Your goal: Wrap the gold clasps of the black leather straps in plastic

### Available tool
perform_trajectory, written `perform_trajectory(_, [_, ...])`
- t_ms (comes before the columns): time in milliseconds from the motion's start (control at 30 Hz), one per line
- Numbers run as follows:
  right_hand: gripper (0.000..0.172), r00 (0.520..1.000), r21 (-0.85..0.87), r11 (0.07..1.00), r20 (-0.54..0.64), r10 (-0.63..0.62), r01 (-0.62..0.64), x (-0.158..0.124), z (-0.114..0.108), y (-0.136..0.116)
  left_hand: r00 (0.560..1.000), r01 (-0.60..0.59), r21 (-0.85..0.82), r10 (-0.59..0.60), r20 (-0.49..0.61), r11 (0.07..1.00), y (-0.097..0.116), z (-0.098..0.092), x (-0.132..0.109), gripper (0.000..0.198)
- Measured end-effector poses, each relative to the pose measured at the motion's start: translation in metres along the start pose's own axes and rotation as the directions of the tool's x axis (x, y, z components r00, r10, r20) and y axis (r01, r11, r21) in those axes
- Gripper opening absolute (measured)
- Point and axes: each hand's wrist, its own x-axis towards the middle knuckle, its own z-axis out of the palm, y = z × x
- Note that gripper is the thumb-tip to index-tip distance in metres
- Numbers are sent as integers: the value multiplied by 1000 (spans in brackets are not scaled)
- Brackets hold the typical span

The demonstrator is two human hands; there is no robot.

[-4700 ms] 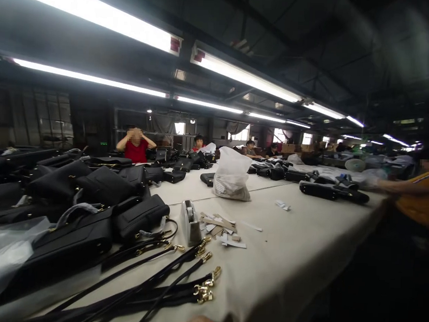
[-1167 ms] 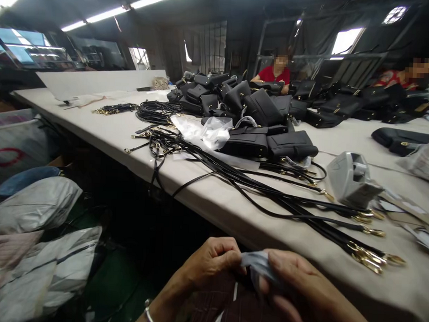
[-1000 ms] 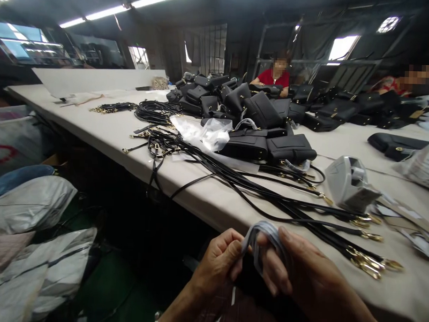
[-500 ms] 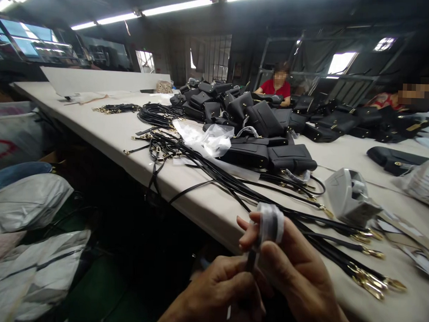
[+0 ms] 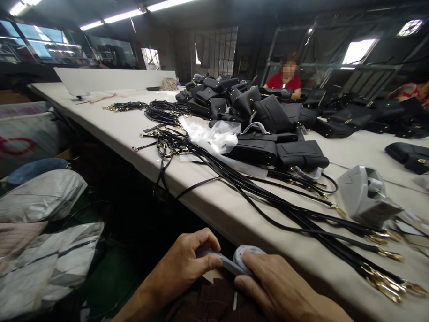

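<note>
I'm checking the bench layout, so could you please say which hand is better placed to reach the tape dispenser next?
Probably the right hand: it is nearer the tape dispenser, with the left hand farther off. Both hold the pale strip, though.

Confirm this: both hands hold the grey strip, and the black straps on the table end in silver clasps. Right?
No: the head view shows gold-coloured clasps on the black straps; the left hand and right hand do hold the grey strip.
</note>
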Motion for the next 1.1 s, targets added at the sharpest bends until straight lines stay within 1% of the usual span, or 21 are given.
perform_trajectory(67, [35,994,226,972,100,47,-69,-4,-7,-7,999,-52,-13,52,2,999,-3,1,9,16])
perform_trajectory(133, [48,989,467,877,137,60,-118,-7,-15,-14,994,-107,-45,108,23,993,-9,5,18,22])
perform_trajectory(167, [52,986,582,800,146,75,-147,-9,-19,-17,990,-132,-68,135,37,989,-12,9,22,26])
perform_trajectory(233, [54,979,775,598,173,109,-204,-13,-27,-22,985,-133,-159,149,90,978,-17,19,29,34])
perform_trajectory(300, [52,975,893,393,185,122,-219,-15,-32,-26,977,-40,-333,108,186,942,-20,34,32,44])
perform_trajectory(367, [51,984,965,223,106,140,-136,-14,-36,-29,964,76,-537,76,255,840,-20,50,33,47])
perform_trajectory(400, [51,987,987,146,38,159,-62,-12,-38,-31,966,98,-627,78,247,773,-19,58,33,46])
perform_trajectory(467, [49,976,996,18,-91,199,90,-6,-43,-34,986,54,-755,83,142,654,-17,73,32,42])
perform_trajectory(500, [45,966,988,-15,-147,213,153,-3,-45,-35,994,11,-794,83,77,608,-16,79,31,40])
perform_trajectory(533, [40,953,978,-20,-197,229,207,-1,-47,-36,996,-32,-819,88,23,573,-16,84,30,39])
perform_trajectory(600, [33,923,961,45,-274,272,272,3,-49,-34,994,-70,-843,110,-13,533,-16,93,27,40])
perform_trajectory(667, [34,873,934,188,-353,337,305,4,-47,-28,988,-49,-839,151,39,541,-18,99,24,40])
perform_trajectory(733, [33,818,865,405,-449,360,296,3,-42,-20,978,5,-824,168,122,566,-22,101,23,39])
perform_trajectory(767, [31,801,805,525,-494,338,276,3,-39,-16,973,42,-825,165,162,563,-24,102,23,37])
perform_trajectory(800, [29,794,730,635,-531,296,252,3,-34,-12,967,86,-836,156,200,542,-25,102,23,35])
perform_trajectory(867, [28,813,565,800,-552,185,202,4,-24,-4,950,188,-874,142,277,447,-29,103,24,30])
perform_trajectory(933, [28,848,415,894,-523,85,167,5,-13,0,918,282,-898,176,355,339,-33,105,24,33])
perform_trajectory(1000, [25,860,290,942,-510,4,167,6,-6,2,886,341,-905,234,400,256,-37,108,22,40])
perform_trajectory(1033, [24,866,269,948,-500,-13,170,6,-4,1,880,348,-911,258,399,222,-38,109,21,43])
perform_trajectory(1067, [24,870,294,941,-492,-4,170,7,-5,1,882,343,-920,271,386,191,-38,110,20,43])
perform_trajectory(1100, [24,872,367,916,-488,38,166,9,-8,0,887,337,-926,272,372,168,-38,109,19,41])
